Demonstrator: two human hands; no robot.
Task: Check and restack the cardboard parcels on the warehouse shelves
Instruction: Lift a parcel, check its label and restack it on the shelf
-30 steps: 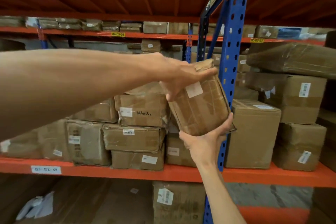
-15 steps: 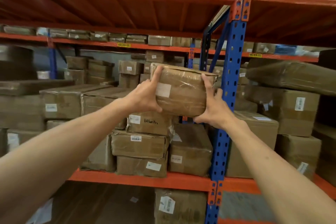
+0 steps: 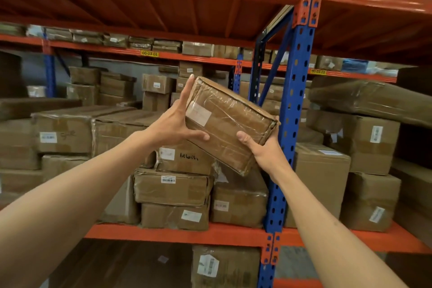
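I hold a brown taped cardboard parcel (image 3: 228,121) with a pale label up in the air, tilted down to the right, in front of the shelf. My left hand (image 3: 174,121) grips its upper left end, fingers stretched up the side and thumb under the front face. My right hand (image 3: 261,147) cups its lower right end from below, thumb on the front. Below it stands a stack of parcels (image 3: 174,186) on the orange shelf beam (image 3: 163,234); the top one bears handwriting.
A blue upright post (image 3: 294,105) rises just right of the held parcel. Larger boxes (image 3: 320,177) fill the bay to its right, long wrapped boxes (image 3: 77,128) lie at left. An orange shelf deck (image 3: 163,7) hangs overhead. More boxes (image 3: 224,266) sit on the level below.
The parcel was upright in both hands, then level, and now tilts down to the right. My right hand slid from its side to under its lower end. The view tipped upward.
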